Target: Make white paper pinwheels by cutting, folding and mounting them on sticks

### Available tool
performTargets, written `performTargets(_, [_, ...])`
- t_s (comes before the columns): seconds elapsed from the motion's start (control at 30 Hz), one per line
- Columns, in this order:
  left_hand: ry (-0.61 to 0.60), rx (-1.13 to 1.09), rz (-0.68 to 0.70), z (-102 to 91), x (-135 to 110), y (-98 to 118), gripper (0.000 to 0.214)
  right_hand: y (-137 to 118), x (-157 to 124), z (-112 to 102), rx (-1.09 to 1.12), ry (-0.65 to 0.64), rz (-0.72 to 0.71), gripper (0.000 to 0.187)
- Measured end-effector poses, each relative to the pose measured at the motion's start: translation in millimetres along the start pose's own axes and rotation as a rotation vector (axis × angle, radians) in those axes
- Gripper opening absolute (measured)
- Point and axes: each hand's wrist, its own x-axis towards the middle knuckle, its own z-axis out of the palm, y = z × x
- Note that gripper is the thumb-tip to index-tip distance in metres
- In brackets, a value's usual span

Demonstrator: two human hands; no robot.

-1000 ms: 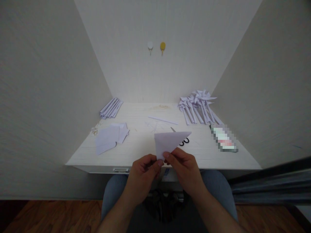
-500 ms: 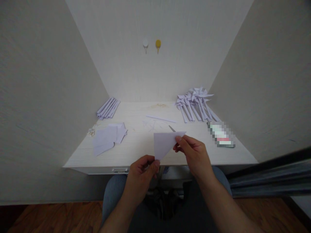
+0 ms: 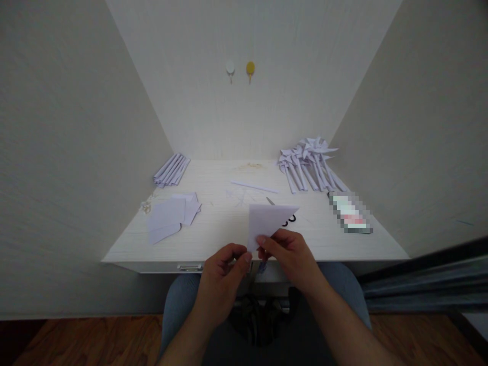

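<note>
Between both hands is a white sheet of paper (image 3: 267,218) folded into a triangle, raised above the front of the desk. My left hand (image 3: 224,272) pinches its bottom corner between thumb and fingers. My right hand (image 3: 285,254) is closed on the slanted edge lower down, close to the left hand, thumb on top. Behind the paper lie scissors (image 3: 293,218); a blade tip and black handle loops show, the middle is covered by the paper.
On the white desk (image 3: 213,239) are loose paper sheets (image 3: 165,216) at left and rolled paper tubes (image 3: 171,170) behind them. Several paper pinwheels (image 3: 310,157) lie at back right, with a phone (image 3: 348,213) in front. A thin paper strip (image 3: 253,187) lies mid-desk. Walls enclose three sides.
My right hand has slid down the paper's slanted edge toward my left hand. The scissors' handle loops now show. My left hand keeps its pinch on the bottom corner.
</note>
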Motion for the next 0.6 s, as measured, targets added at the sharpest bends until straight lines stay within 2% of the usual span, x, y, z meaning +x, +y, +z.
performTargets(0.17, [-0.012, 0.010, 0.018, -2.1, 0, 2, 0.019, -2, -3, 4, -0.070, 0.015, -0.003, 0.030])
performTargets(0.3, [-0.005, -0.030, 0.064, -6.0, 7, 13, 0.022, -2, -7, 3, -0.120, -0.102, 0.021, 0.021])
performTargets(0.43, [0.094, -0.042, 0.118, -7.6, 15, 21, 0.022, 2, -12, 6, -0.132, -0.271, 0.063, 0.018])
performTargets(0.6, [0.177, -0.046, 0.133, -8.7, 18, 17, 0.025, 8, -16, 11, -0.137, -0.336, 0.096, 0.024])
